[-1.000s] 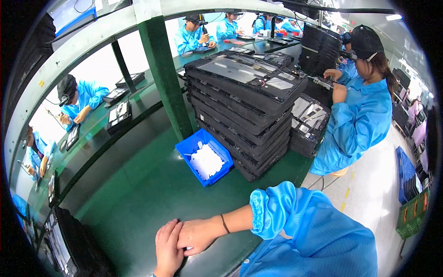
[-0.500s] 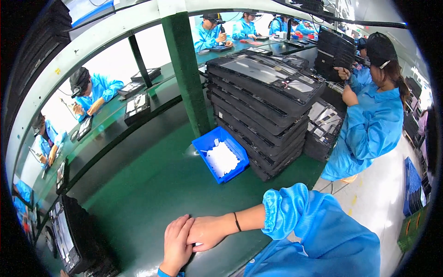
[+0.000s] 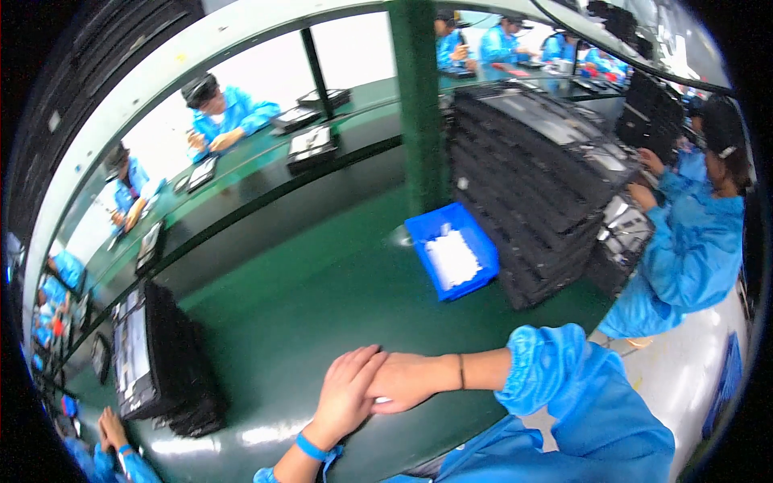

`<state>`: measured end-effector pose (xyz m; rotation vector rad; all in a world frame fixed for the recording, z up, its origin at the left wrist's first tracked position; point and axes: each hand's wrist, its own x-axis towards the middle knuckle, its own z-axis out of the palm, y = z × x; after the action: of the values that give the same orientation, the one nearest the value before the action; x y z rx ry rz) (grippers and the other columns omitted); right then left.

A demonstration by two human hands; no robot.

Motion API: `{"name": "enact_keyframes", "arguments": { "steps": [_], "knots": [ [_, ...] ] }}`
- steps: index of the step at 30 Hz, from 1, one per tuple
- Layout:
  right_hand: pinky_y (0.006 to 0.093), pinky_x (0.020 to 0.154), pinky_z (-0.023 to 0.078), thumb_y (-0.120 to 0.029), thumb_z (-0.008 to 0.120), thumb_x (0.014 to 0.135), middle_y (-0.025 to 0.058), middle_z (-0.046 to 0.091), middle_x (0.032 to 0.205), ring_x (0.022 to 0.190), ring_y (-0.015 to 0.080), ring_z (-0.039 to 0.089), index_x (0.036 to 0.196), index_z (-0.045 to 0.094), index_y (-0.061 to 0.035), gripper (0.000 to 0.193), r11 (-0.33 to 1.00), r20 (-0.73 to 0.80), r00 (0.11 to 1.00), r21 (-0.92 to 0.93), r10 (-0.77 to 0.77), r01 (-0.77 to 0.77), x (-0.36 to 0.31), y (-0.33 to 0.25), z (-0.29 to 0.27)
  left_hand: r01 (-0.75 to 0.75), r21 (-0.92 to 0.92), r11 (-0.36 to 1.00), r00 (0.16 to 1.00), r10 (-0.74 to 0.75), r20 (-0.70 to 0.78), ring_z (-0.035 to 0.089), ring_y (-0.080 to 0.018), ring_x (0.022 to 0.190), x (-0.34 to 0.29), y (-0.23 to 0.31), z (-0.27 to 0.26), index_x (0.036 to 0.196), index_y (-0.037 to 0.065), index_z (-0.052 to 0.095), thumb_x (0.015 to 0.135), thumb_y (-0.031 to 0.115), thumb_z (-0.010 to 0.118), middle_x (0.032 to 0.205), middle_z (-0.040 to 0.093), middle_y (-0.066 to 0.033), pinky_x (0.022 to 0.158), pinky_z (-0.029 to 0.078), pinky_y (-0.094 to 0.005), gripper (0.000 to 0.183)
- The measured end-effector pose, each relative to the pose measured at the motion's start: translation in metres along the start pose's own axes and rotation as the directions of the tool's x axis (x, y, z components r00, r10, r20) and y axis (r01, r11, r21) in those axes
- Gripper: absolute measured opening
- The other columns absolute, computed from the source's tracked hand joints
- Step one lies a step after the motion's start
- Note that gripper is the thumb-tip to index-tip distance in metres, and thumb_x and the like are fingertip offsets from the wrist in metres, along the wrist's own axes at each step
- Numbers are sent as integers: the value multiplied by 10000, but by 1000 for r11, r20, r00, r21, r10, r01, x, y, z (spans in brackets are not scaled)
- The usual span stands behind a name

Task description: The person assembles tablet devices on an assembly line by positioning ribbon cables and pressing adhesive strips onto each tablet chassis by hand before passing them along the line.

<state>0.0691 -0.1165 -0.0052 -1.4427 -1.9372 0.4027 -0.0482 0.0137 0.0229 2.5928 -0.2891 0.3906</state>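
My two hands rest together above the near edge of a green workbench (image 3: 290, 298). My left hand (image 3: 342, 393), with a blue band at the wrist, lies across the fingers of my right hand (image 3: 412, 381), its own fingers stretched out. A dark thin bracelet circles my right wrist, and the right fingers are hidden under the left hand. A small white patch shows below the right thumb; I cannot make out what it is. Beyond the hands stands a blue plastic bin (image 3: 477, 283) holding white pieces (image 3: 452, 259).
A tall stack of black panel-like units (image 3: 523, 193) stands behind the bin, beside a green post (image 3: 419, 113). Another black stack (image 3: 173, 354) is at left. One co-worker (image 3: 684, 258) stands at right; another person's hands (image 3: 113, 431) show at lower left. Several people sit across the bench.
The view has turned left, so the bin, stacks and post now appear farther right. Another person's hands have come into view at lower left. My hands stay together.
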Motion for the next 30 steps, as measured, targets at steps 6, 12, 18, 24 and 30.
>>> {"name": "enact_keyframes", "arguments": {
  "steps": [6,12,18,24,30],
  "knots": [
    [466,734,516,-270,638,810,183,664,871,811,367,635,858,656,-55,220,999,98,995,-22,26,-23,2,-4,-10,25,-15,1000,1000,-25,2,501,-345,1222,-3,0,3,1289,39,539,730,73,616,1318,529,-170,1052,368,-463,565],
    [443,763,515,-269,631,821,170,669,892,842,349,636,876,666,-54,225,997,131,990,-53,57,-50,3,-8,-16,33,-24,999,999,-33,7,481,-340,1245,-4,-1,6,1320,46,509,750,59,578,1352,503,-166,1070,350,-464,575],
    [443,762,514,-266,636,817,172,668,887,839,347,635,878,669,-57,221,998,140,989,-50,50,-43,5,-7,-16,42,-31,999,999,-42,6,471,-348,1252,-6,-2,4,1334,54,499,755,64,574,1363,494,-165,1081,336,-468,584],
    [443,773,516,-273,638,820,178,666,905,860,350,632,886,668,-53,232,998,105,994,-62,13,-7,3,-6,-14,39,-40,998,999,-39,6,473,-352,1247,-5,-2,5,1324,56,514,769,67,582,1365,497,-160,1073,344,-464,559],
    [438,785,517,-281,643,818,179,667,918,865,350,633,894,667,-53,242,998,121,992,-57,25,-18,3,-3,-12,36,-46,998,999,-37,-9,471,-354,1250,-6,-2,5,1322,54,517,776,63,570,1362,498,-165,1076,341,-465,548]
  ]
}}
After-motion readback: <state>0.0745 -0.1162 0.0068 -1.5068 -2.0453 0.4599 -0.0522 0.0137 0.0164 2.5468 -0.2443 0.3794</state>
